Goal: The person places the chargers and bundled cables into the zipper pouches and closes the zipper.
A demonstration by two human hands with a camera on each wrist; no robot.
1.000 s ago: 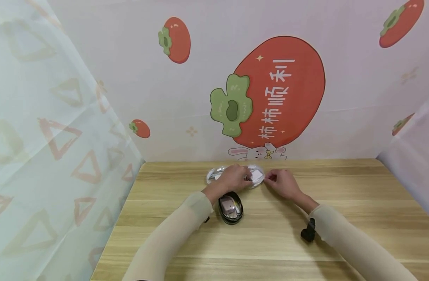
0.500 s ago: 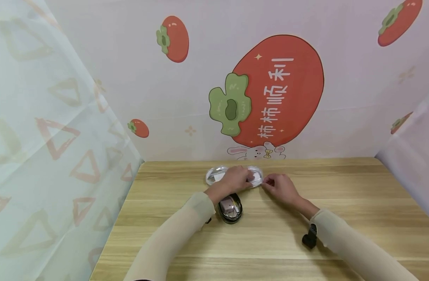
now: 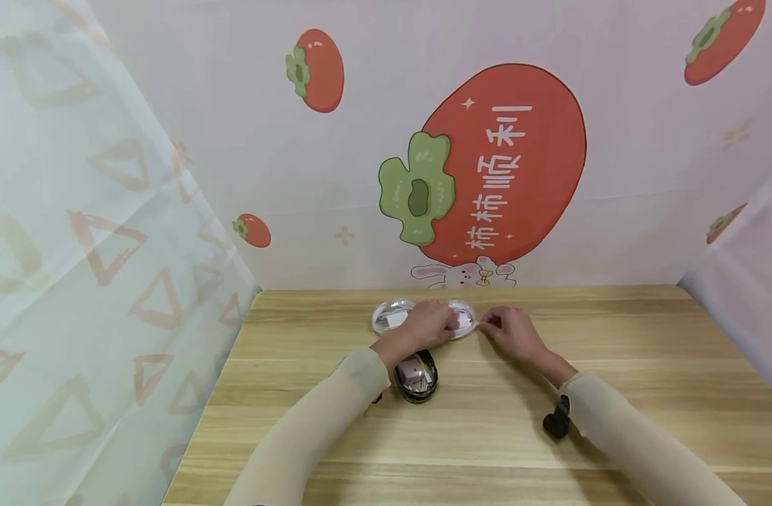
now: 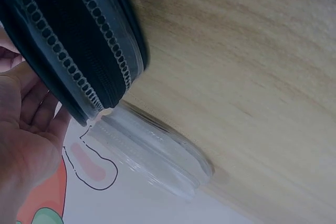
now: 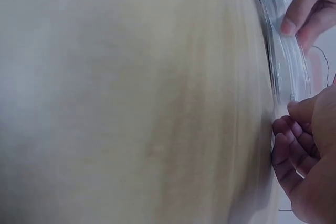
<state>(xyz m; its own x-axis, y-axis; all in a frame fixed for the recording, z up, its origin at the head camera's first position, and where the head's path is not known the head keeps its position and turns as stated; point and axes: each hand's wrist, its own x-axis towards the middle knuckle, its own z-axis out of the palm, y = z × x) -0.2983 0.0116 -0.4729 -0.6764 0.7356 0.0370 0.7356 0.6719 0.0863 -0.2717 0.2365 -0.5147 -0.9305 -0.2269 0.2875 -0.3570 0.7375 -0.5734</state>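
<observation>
Two clear zip pouches lie side by side near the back of the table. My left hand (image 3: pixel 428 323) grips the right-hand clear pouch (image 3: pixel 465 316), its thumb pressed on the side in the right wrist view. At that pouch's right end, my right hand (image 3: pixel 513 333) pinches the zipper end (image 5: pixel 292 98) between thumb and forefinger. The left-hand clear pouch (image 3: pixel 392 316) shows a white block and cable inside. Below my left wrist sits a black-trimmed clear zip pouch (image 3: pixel 416 378) with a pale block and cable in it; its black zipper faces the left wrist camera.
The wooden table (image 3: pixel 487 443) meets a back wall sheet (image 3: pixel 335 161) printed with persimmons just behind the pouches. A side sheet (image 3: pixel 107 281) with triangles borders the left. A black wrist camera (image 3: pixel 557 419) hangs under the right sleeve.
My hands shift only slightly around the right-hand clear pouch, the right hand still at its end. The other two pouches have not moved.
</observation>
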